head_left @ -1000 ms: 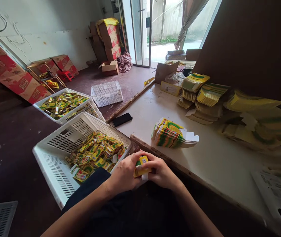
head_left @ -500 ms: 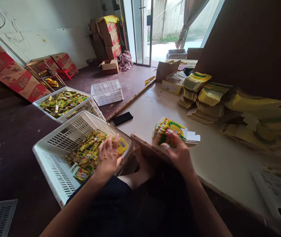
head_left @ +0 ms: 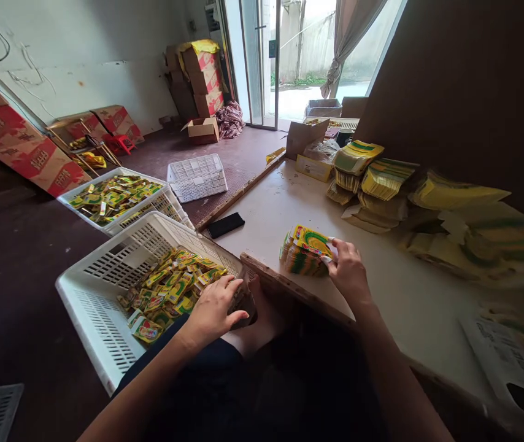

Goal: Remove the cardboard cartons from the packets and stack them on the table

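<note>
Far left I see dark open floor (head_left: pixel 13 258), bare right up to the near white basket (head_left: pixel 91 294), whose front corner juts toward me. A second white basket (head_left: pixel 151 196) sits just behind it, touching or nearly so, also filled with small packets. Beyond them an upturned empty basket (head_left: pixel 196 176) lies alone on the floor, well apart, with open room around it.

My left hand (head_left: pixel 213 307) rests at the near basket's right rim, fingers curled downward over the edge beside the folded yellow-green cartons (head_left: pixel 170 288) heaped inside; I cannot tell whether they grip anything. Between that rim and the counter's wooden edge strip (head_left: pixel 289 288) there is only a narrow gap.

A black phone (head_left: pixel 226 224) lies near the counter's left edge. My right hand (head_left: pixel 349 273) is on the counter (head_left: pixel 404 294), fingers closed on the right end of the stack of flat carton blanks (head_left: pixel 305 250), which stands just inside the edge strip. Right of my hand the counter is bare white surface; further bundles of blanks (head_left: pixel 372 178) are piled against the back wall.
</note>
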The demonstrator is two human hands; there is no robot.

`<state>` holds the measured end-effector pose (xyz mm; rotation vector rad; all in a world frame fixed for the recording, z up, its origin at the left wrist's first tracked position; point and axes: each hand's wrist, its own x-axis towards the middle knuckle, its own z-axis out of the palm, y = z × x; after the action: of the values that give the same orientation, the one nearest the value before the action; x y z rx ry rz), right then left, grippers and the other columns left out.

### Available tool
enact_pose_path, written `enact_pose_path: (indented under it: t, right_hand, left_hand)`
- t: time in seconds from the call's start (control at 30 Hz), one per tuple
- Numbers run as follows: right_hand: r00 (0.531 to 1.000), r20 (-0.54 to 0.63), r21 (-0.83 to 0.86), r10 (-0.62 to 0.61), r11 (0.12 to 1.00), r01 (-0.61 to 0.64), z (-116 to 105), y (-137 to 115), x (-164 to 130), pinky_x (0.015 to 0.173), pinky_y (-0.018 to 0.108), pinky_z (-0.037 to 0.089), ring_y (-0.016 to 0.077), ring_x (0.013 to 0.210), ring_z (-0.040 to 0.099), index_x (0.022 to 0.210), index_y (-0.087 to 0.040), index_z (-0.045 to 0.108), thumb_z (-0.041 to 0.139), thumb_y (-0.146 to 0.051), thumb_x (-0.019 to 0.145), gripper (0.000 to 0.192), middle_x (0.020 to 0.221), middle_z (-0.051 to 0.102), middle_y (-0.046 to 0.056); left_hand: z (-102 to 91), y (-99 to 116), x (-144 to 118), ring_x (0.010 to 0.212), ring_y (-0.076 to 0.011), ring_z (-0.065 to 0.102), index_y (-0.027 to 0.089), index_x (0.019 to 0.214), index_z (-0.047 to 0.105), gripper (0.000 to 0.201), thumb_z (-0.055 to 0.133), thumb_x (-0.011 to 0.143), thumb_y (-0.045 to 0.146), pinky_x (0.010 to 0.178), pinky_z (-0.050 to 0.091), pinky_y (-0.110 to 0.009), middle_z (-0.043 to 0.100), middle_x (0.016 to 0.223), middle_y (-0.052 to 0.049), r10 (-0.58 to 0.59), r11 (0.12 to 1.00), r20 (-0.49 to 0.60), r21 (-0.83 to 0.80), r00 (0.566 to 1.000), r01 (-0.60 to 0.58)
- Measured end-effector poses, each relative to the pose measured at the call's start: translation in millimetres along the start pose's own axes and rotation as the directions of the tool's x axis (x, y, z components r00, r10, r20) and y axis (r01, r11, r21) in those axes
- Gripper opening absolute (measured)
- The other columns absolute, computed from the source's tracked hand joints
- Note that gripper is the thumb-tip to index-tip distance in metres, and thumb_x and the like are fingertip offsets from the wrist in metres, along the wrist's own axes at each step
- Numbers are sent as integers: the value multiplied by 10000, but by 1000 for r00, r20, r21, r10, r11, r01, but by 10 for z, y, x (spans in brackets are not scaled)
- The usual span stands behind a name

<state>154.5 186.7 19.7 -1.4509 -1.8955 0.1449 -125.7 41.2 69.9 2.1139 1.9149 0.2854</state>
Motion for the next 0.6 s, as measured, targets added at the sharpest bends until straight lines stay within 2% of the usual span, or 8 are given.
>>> enact_pose_path:
  t: [0.17,0.27,0.33,0.4,0.5,0.57,0.6]
  right_hand:
    - [999,32,-49,27,998,-26,11,28,32,726,412,469,279,790,589,999,-209,604,556,-302,822,206,849,663,106]
    - [999,-11,-13,53,999,-53,-51,-27,60,740,417,469,277,801,587,993,-212,571,585,-322,799,224,852,642,100]
    - [994,-55,61,97,994,-94,-112,-121,50,745,412,473,263,800,589,1025,-217,532,599,-321,778,276,846,623,76]
    - [986,-62,219,154,966,-137,-158,-269,-8,721,383,485,230,765,594,1074,-229,479,606,-313,762,347,822,599,33]
    - [986,61,541,156,825,-164,-150,-599,-216,664,316,501,181,725,599,1114,-255,417,620,-295,745,423,812,578,-10]
    - [976,194,689,97,695,-206,-89,-872,-422,628,284,502,159,686,597,1108,-267,410,666,-281,717,468,797,575,-27]
    - [963,262,753,55,613,-240,-50,-1013,-534,620,273,505,148,672,599,1111,-271,408,670,-258,710,479,803,581,-30]
  left_hand:
    - [56,-8,-3,1163,-326,586,205,1187,591,517,742,702,304,1002,462,-478,603,1267,-141,-2,998,15,-55,1000,2]
    - [72,-8,-7,1163,-323,585,207,1180,599,501,740,710,305,1008,458,-479,608,1259,-132,0,996,39,-89,999,3]
    - [69,-6,-7,1162,-304,587,212,1186,595,486,727,727,298,1012,459,-466,612,1255,-118,11,988,64,-153,998,-1]
    - [71,8,1,1186,-285,572,209,1213,578,497,713,745,306,1037,442,-457,612,1261,-114,36,961,81,-276,996,-12]
    - [105,74,22,1238,-283,534,189,1318,494,681,733,726,425,1066,417,-464,555,1347,-145,77,835,40,-549,996,-42]
    - [146,149,32,1237,-297,532,179,1320,493,758,709,705,566,1050,434,-467,548,1355,-157,78,690,-23,-720,997,-70]
    - [166,190,32,1215,-298,547,182,1285,528,733,655,722,634,1038,445,-466,581,1313,-151,59,614,-55,-786,997,-79]
